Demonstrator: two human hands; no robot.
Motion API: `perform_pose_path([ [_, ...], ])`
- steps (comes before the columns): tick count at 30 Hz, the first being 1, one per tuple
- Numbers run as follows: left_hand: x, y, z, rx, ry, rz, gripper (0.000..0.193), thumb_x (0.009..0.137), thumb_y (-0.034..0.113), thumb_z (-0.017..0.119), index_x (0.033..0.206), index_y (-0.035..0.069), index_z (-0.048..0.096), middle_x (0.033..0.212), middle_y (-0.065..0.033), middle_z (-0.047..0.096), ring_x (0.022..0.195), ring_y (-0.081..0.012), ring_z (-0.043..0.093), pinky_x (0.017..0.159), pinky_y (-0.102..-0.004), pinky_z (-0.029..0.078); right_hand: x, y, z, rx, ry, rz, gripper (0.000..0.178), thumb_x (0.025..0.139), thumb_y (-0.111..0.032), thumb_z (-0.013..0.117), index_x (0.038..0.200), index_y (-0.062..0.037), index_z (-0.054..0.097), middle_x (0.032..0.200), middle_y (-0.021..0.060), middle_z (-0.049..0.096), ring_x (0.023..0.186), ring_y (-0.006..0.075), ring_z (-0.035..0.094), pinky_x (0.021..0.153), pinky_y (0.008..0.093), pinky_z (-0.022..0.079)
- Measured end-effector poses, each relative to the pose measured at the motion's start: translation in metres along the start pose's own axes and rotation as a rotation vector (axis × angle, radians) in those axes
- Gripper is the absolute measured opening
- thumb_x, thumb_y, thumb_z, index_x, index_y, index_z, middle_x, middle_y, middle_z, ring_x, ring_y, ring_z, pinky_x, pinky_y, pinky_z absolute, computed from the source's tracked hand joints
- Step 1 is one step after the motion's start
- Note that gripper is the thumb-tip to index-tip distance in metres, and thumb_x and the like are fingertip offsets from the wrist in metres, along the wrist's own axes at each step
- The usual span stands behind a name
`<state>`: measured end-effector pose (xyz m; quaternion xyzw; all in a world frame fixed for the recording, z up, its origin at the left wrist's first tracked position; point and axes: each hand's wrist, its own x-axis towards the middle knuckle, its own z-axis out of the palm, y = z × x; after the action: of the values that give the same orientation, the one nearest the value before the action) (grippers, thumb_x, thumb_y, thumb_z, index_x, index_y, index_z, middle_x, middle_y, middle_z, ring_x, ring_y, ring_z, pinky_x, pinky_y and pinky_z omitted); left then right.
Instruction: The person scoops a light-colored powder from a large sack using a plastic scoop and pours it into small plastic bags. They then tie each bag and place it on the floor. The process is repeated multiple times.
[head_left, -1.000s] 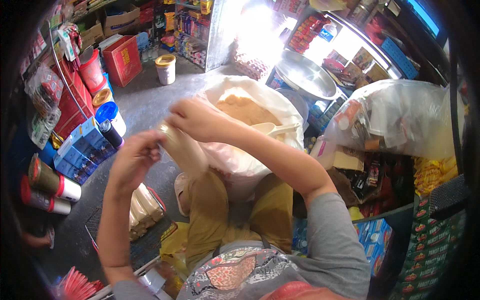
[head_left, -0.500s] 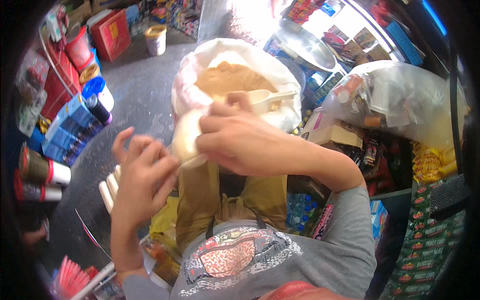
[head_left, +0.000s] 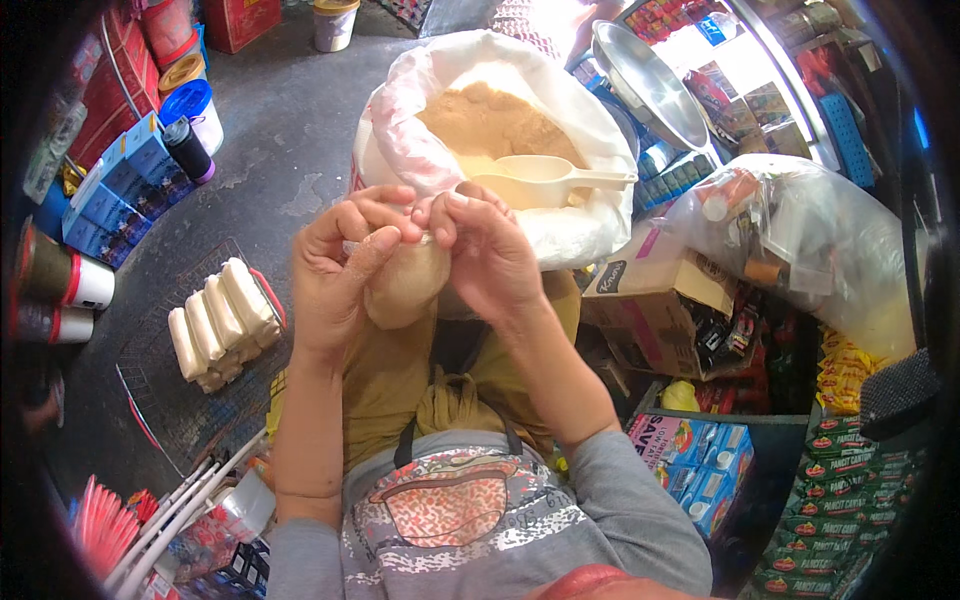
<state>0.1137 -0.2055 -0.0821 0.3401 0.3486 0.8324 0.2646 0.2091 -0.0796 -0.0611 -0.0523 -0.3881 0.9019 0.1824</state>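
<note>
A clear plastic bag filled with light brown sugar-like grains [head_left: 408, 283] hangs below my fingers, over my lap. My left hand [head_left: 345, 255] pinches its gathered top from one side. From the other side, my right hand [head_left: 487, 245] pinches the same neck, its fingertips nearly meeting the left ones. Just beyond my hands stands a large white sack [head_left: 395, 125], its rim rolled open around brown grains [head_left: 500, 120]. A white plastic scoop [head_left: 540, 178] lies on those grains, handle toward the right. The exact shape of the bag's neck is hidden by my fingers.
Several filled, long narrow bags [head_left: 225, 320] are stacked in a wire basket [head_left: 150, 300] on the left. A cardboard box [head_left: 645, 300] and a big clear plastic bag [head_left: 790, 240] sit at right. Behind them is a metal pan [head_left: 650, 85]. Tubs and blue boxes [head_left: 125, 195] line the left.
My left hand has come up to the bag's top and now grips it. The right hand has turned upright at the neck. The bag hangs more upright, and the view has shifted.
</note>
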Motion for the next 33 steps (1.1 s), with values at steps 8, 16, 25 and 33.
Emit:
perform_pose_path([
  [8,-0.012,0.017,0.008,0.307,0.104,-0.173,0.008,0.083,0.008,0.065,0.090,0.005,0.064,0.096,-0.0054,0.067,0.111,-0.0165,0.051,0.101,-0.0404,0.032,-0.017,0.014,0.007,-0.066,-0.074,-0.150,0.019,0.088,-0.011,0.062,0.104,-0.0008,0.061,0.123,0.0155,0.053,0.116,0.0209,0.050,0.100,0.0335,0.041],
  [16,-0.032,0.008,0.017,0.808,0.160,0.204,0.013,0.075,0.006,0.069,0.088,0.007,0.068,0.111,-0.0075,0.061,0.111,-0.0205,0.053,0.097,-0.0412,0.035,-0.025,0.021,0.002,-0.232,0.055,-0.066,0.014,0.086,-0.008,0.062,0.098,-0.0001,0.065,0.118,0.0142,0.058,0.099,0.0167,0.059,0.089,0.0294,0.046],
  [25,0.017,0.103,0.035,1.272,-0.946,0.249,0.017,0.062,0.003,0.068,0.078,0.007,0.065,0.078,-0.0072,0.055,0.072,-0.0228,0.059,0.061,-0.0300,0.046,-0.040,-0.004,0.038,-0.998,-0.090,-0.135,0.019,0.070,0.006,0.057,0.087,0.0021,0.062,0.080,0.0135,0.063,0.078,0.0210,0.061,0.073,0.0306,0.048],
  [33,0.010,0.067,0.002,0.440,-0.098,-0.533,0.016,0.072,0.002,0.072,0.085,-0.002,0.066,0.069,-0.0067,0.059,0.060,-0.0114,0.056,0.054,-0.0256,0.044,-0.029,0.000,0.036,-1.651,-0.019,-0.982,0.012,0.072,-0.007,0.066,0.083,-0.0050,0.061,0.106,0.0036,0.064,0.105,0.0237,0.056,0.099,0.0451,0.033],
])
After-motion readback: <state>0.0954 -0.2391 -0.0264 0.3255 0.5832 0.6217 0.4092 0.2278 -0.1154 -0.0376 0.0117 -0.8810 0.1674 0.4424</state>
